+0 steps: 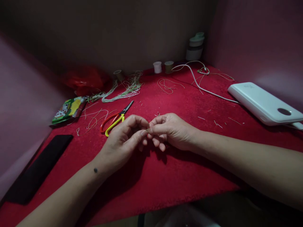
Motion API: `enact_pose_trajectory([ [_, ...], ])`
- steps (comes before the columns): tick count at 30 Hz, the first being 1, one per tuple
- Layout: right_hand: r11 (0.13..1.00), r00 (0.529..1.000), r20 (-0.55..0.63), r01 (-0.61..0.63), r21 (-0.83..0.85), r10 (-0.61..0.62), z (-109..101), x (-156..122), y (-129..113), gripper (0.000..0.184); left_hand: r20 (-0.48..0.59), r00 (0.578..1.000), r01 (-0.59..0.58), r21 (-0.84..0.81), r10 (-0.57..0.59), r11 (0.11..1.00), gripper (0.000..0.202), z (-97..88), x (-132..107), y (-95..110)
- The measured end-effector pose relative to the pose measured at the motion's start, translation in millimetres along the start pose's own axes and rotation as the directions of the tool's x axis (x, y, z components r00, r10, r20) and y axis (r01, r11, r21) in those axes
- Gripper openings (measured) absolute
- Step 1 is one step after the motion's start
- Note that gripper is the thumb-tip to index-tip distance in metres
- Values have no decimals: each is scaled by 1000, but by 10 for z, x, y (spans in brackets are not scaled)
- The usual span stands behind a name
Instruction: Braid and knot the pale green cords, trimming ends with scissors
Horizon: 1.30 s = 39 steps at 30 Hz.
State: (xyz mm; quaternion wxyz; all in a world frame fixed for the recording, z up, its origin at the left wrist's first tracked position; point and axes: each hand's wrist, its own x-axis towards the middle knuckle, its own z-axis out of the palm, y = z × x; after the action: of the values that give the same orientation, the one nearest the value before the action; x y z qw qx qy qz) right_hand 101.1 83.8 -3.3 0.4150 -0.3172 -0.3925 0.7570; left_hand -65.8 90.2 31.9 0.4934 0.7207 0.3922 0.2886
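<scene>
My left hand (129, 134) and my right hand (169, 130) meet over the middle of the red cloth, thumbs and forefingers pinched together at the tips. A tiny greenish bit shows between the fingertips, too small and too covered to name. Just behind my left hand lie scissors (115, 120) with one red and one yellow handle loop, blades pointing away to the right. Loose pale thread (94, 121) curls on the cloth left of the scissors. A small dark scrap (158, 114) sits right behind the fingertips.
A bundle of pale cords (129, 91), spools (157, 67) and a lidded bottle (195, 47) stand along the back. At right is a white power bank (265, 102) with a cable (208, 90). A green packet (68, 110) and black case (40, 168) lie left. Walls enclose the cloth.
</scene>
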Motion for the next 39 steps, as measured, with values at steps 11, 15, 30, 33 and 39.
enact_pose_trajectory([
  [11, 998, 1000, -24, -3, -68, 1, 7, -8, -14, 2, 31, 999, -32, 65, 30, 997, 8, 12, -9, 35],
  [15, 991, 1000, -30, -5, -133, 1, -16, -13, -4, 3, 35, 999, 42, -22, -41, 999, 11, -13, 9, 63],
  [30, 995, 994, 61, -91, -28, 93, 7, -32, -26, 6, -45, 989, 133, -159, -142, 978, 10, -22, 23, 38],
  [33, 986, 989, 90, -125, 108, 116, 0, -31, -45, 8, -81, 989, 112, -116, -122, 987, 9, -29, 29, 42],
  [39, 958, 986, 99, -156, 241, 136, -25, -27, -71, 7, -136, 986, -78, 142, 97, 987, 6, -30, 24, 13],
])
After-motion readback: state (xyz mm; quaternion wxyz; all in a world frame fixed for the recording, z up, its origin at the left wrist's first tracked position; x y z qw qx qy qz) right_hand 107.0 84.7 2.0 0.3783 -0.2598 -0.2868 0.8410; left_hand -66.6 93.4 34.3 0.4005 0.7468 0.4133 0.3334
